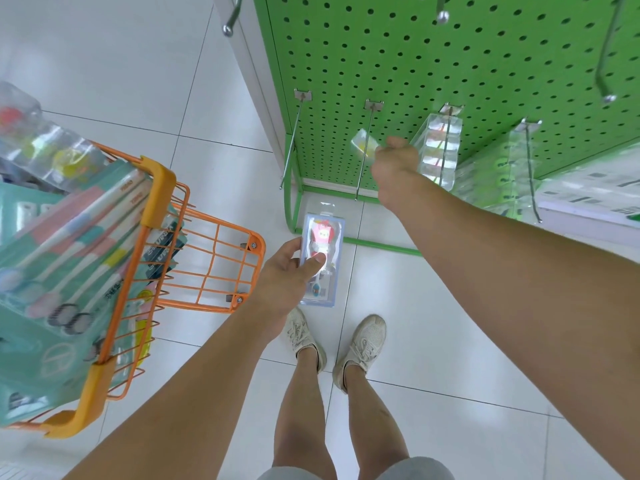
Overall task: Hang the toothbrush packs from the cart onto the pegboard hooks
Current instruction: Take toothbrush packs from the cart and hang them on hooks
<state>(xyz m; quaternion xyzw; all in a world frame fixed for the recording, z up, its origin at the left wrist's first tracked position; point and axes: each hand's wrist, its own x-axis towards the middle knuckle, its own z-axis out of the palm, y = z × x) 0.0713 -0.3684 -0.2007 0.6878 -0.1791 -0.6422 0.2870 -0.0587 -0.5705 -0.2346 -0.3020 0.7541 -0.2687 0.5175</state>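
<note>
Left hand [289, 268] grips a toothbrush pack [320, 259]; right hand's [396, 168] pack [363, 143] is blurred.

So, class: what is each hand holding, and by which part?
The left hand grips a pink toothbrush pack around its lower middle, thumb on the front. The right hand pinches a clear pack by one end, at a hook.

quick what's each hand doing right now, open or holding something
Left hand: holding a pink toothbrush pack, thumb across its front.
Right hand: pinching a clear pack at a pegboard hook.
</note>
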